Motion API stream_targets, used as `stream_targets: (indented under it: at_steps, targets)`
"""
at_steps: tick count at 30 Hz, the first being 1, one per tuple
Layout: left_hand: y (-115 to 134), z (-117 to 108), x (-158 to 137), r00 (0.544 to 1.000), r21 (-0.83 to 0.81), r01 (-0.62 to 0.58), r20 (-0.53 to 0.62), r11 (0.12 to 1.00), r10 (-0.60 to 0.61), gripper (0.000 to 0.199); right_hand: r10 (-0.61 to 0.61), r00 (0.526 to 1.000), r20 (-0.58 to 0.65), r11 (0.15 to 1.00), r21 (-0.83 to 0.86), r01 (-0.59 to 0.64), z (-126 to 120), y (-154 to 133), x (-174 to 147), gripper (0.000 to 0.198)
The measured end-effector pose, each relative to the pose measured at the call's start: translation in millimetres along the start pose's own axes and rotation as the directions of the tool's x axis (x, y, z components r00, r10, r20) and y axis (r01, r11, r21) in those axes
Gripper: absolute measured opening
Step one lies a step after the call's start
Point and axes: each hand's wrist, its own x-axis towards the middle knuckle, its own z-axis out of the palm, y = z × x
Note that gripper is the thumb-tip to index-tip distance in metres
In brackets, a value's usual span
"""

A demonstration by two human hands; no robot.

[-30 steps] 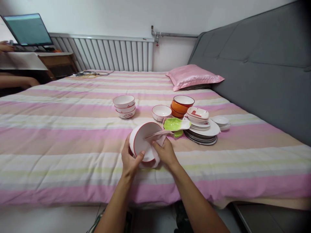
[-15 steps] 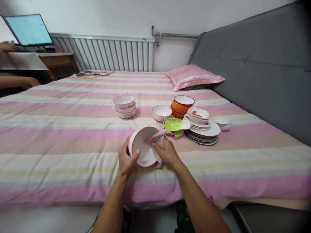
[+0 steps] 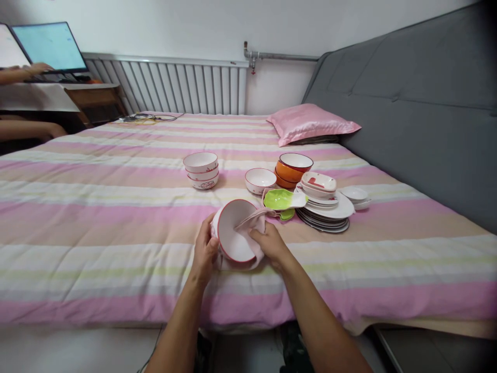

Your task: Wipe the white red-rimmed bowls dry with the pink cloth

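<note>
A white bowl (image 3: 233, 239) with a red rim is tilted on its side, its inside facing me and to the right. My left hand (image 3: 205, 246) grips its left outer wall. A pale pink cloth (image 3: 259, 228) drapes over the bowl's right rim and hangs below it. My right hand (image 3: 271, 242) is closed on the cloth at the right rim, with some fingers hidden behind the fabric. Just beyond are a green leaf-shaped dish (image 3: 280, 199) and a small white bowl with a red rim (image 3: 260, 180).
Stacked white bowls (image 3: 202, 170) stand further left on the striped bed (image 3: 116, 217). Orange bowls (image 3: 294, 169), a stack of plates (image 3: 326, 210) and small white dishes (image 3: 354, 195) sit right. A pink pillow (image 3: 310, 123) lies behind; another person's hand (image 3: 39, 68) is by a monitor.
The bowl has shifted slightly right and turned more to its side. My left thumb has moved from inside the bowl to its outer edge. The other person's hand has moved right.
</note>
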Motion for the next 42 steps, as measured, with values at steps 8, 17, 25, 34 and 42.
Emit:
stream_targets:
  at_steps: [8,17,25,34,42]
  targets:
    - [-2,20,-3,0.999,-0.048,-0.001,0.048,0.999,0.004,0.093,0.162,0.986,-0.03,0.933,0.331,-0.143,18,1,-2,0.034]
    - [3,38,-5,0.983,0.127,0.055,-0.183,0.99,-0.032,0.089,0.173,0.98,-0.097,0.912,0.392,-0.122,36,5,-10,0.034]
    - [6,32,-3,0.978,0.143,0.032,-0.21,0.989,-0.002,0.086,0.105,0.987,-0.12,0.97,0.232,-0.075,31,2,-10,0.028]
    - [-3,24,-2,0.981,0.13,-0.014,-0.189,0.991,0.038,0.086,0.012,0.992,-0.123,0.998,0.067,-0.004,21,2,-8,0.03]
    - [-1,16,1,0.987,0.096,0.011,-0.161,0.995,0.005,0.088,-0.099,0.994,-0.049,0.992,-0.079,0.095,9,4,-4,0.031]
